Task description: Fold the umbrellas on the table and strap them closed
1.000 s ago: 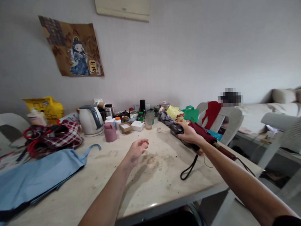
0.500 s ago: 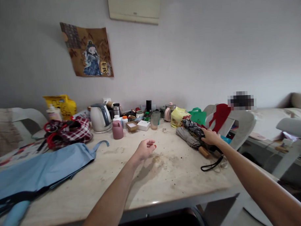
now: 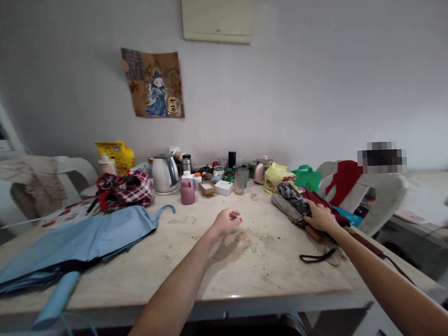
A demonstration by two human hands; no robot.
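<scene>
My left hand hovers above the middle of the table, fingers loosely curled and apart, with nothing in it. On the right, my right hand has its fingers closed over a folded black-and-grey patterned umbrella. Beside that umbrella lies a plain grey folded umbrella. A dark red folded umbrella is just beyond the hand, partly covered by it. A brown handle pokes out beneath my wrist, near a black strap loop. A light blue umbrella lies loosely folded on the left.
Along the back stand a kettle, a pink jug, small boxes and a plastic cup. A yellow bag and a green bag are behind the umbrellas. Checked cloth lies left; white chairs flank the table.
The view has turned left, so everything appears farther right. My right hand has shifted slightly nearer over the umbrellas, and more of the dark red one shows. My left hand still hovers.
</scene>
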